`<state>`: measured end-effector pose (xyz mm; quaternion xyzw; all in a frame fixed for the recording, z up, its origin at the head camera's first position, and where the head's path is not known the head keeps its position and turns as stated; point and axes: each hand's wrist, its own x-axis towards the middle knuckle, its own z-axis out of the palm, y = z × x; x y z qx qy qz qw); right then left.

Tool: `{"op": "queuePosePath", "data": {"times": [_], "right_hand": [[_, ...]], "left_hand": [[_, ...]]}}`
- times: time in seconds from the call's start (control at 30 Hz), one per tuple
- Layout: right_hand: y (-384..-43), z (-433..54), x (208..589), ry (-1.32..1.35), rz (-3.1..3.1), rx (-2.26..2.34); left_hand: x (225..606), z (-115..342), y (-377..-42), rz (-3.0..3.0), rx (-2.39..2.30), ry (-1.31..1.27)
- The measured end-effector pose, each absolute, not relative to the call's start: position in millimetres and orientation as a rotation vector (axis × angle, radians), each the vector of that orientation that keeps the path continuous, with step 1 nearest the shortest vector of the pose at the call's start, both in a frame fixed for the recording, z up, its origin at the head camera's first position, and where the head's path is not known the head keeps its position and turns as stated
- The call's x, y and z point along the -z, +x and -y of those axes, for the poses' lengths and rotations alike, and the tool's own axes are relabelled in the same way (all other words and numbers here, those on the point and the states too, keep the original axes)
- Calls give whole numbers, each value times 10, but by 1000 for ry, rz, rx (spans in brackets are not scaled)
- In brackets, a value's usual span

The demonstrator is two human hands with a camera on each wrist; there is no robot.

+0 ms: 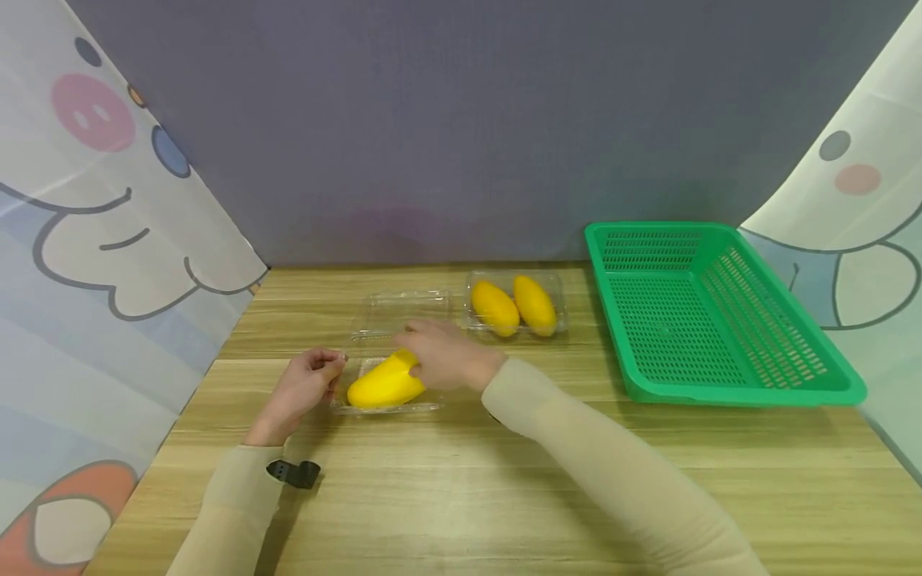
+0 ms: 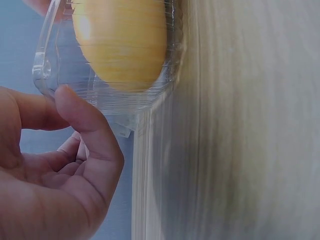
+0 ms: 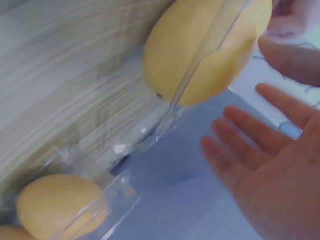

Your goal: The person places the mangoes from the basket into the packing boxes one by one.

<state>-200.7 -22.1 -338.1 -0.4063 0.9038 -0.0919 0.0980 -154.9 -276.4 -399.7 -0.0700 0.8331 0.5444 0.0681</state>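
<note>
A clear plastic clamshell box (image 1: 425,406) stands on the table with its lid (image 1: 382,312) folded open at the back. In it lies a yellow mango (image 1: 382,388), partly covered by my right hand (image 1: 446,352). That hand is over the box; in the right wrist view its fingers (image 3: 255,132) are spread and fairly straight, with the thumb right at the mango's edge. My left hand (image 1: 302,392) pinches the box's left rim between thumb and forefinger, seen close up in the left wrist view around the box corner (image 2: 47,75).
Behind and to the right is a second clear plastic box (image 1: 475,280) with two yellow mangoes (image 1: 535,306). A green slatted basket (image 1: 634,384) stands at the right of the wooden table (image 1: 446,496). A grey panel (image 1: 432,136) rises along the back edge.
</note>
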Motion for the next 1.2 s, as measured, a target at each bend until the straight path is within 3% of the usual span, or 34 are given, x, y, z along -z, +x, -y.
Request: {"op": "queuePosePath", "data": {"times": [0.6,1.2], "right_hand": [[-2080,-128,3603,-658,-2798,875],[-2158,-54,3866,-200,-2246,1627]], "left_hand": [[4006,2765,-1556,-2499,-1665,-209],[4045,2794,-1553,-2428,-1734,-194]]}}
